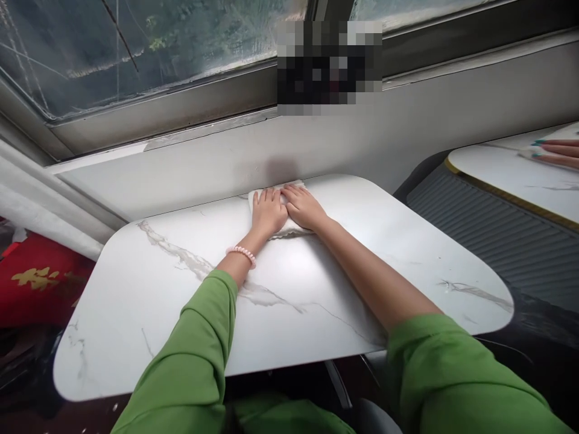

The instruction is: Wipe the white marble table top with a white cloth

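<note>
A white cloth lies spread on the white marble-patterned table, close to the table's far edge by the wall. Flat on the cloth rests my left hand, its fingers stretched out toward the wall. Beside it, my right hand also presses flat on the cloth, fingers extended, and the two hands touch or nearly touch. Neither hand grips the cloth; both lie on top of it. A pink beaded bracelet circles my left wrist.
A window with a grey frame runs above the white wall. On the right, another person's hand rests on a cloth on a second white table with a ribbed grey side. A red bag sits at the left.
</note>
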`<state>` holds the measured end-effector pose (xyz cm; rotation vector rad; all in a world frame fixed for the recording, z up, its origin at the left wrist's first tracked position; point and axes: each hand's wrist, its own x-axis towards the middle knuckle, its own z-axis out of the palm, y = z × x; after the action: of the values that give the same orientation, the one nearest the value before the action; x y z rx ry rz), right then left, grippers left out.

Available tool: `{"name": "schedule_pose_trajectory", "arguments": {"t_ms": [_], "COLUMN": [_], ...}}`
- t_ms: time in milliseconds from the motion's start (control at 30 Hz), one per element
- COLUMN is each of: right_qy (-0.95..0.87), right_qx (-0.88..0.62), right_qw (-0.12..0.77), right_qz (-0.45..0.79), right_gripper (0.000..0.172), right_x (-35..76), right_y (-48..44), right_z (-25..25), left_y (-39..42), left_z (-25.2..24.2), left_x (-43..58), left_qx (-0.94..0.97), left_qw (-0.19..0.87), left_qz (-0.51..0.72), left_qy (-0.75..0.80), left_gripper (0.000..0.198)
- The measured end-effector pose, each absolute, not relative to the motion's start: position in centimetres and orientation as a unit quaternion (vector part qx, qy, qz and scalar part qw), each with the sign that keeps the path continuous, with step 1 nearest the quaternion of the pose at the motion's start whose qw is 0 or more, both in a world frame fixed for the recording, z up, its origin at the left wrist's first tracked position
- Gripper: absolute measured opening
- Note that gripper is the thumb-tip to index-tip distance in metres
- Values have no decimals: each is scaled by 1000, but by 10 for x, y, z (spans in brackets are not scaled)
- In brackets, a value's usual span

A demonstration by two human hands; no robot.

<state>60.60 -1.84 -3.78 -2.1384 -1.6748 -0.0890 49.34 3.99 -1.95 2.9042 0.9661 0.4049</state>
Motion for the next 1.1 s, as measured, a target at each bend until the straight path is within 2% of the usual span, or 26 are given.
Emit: {"name": "schedule_pose_trajectory", "arguments": {"t_ms": [600, 800, 1100], "right_qy": [-639, -627, -613], "right_qx": [-747, -757, -768], "right_qw": [172, 166, 175], "right_qz": [-57, -75, -72], "right_gripper": [58, 57, 57], "right_x": [564, 549, 556], "right_y": [-221, -240, -221], "right_z": [-50, -48, -44], "left_y": [-141, -154, -135], "left_z": [-14, -14, -13], "left_x": [433, 422, 434], "left_qx": [962, 970, 975], "left_qw": [93, 96, 78], "left_qz": [86, 71, 60], "left_qy": [240, 210, 201], "left_gripper": [55, 57, 56]}}
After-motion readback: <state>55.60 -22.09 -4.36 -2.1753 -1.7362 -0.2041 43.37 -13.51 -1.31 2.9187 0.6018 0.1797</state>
